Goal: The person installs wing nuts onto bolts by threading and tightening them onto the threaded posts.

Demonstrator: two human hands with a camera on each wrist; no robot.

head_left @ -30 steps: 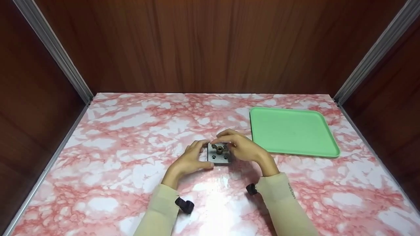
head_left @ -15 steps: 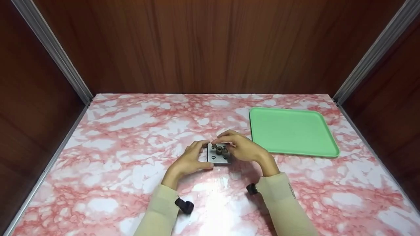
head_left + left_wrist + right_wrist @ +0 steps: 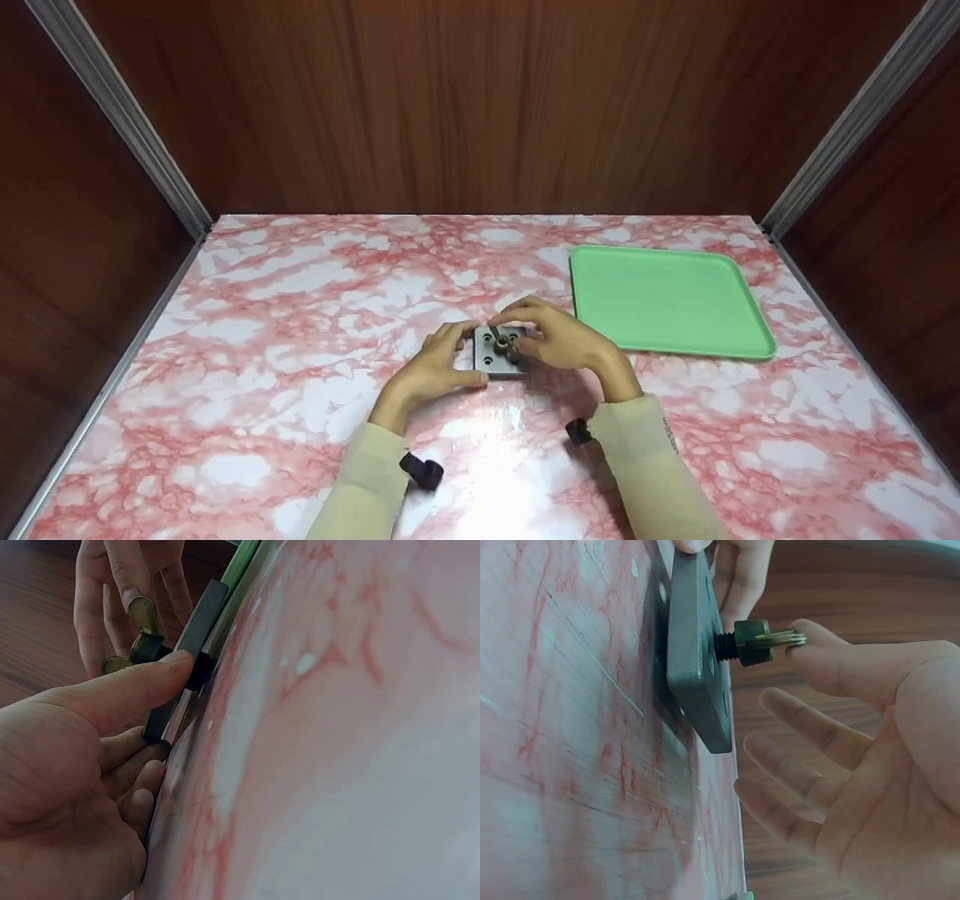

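Note:
A small square grey metal plate (image 3: pixel 498 366) with holes near its corners lies flat at the middle of the table. From its centre rises a threaded bolt (image 3: pixel 726 646) carrying a brass-coloured wing nut (image 3: pixel 751 643), which stands a little above the plate with some thread bare. My left hand (image 3: pixel 429 369) holds the plate by its left side, thumb on the near edge and fingers at the far edge. With thumb and index finger my right hand (image 3: pixel 561 337) pinches the wings of the nut; its other fingers are spread loose in the right wrist view.
A green tray (image 3: pixel 671 300) lies at the back right of the red-and-white marbled table (image 3: pixel 300 300). Brown wood-grain panels (image 3: pixel 480 105) with metal corner rails enclose the back and both sides.
The wing nut has turned clockwise as seen from above, its right wing swinging toward the near side. My right thumb and index finger shifted slightly with it. The left hand and plate stayed still.

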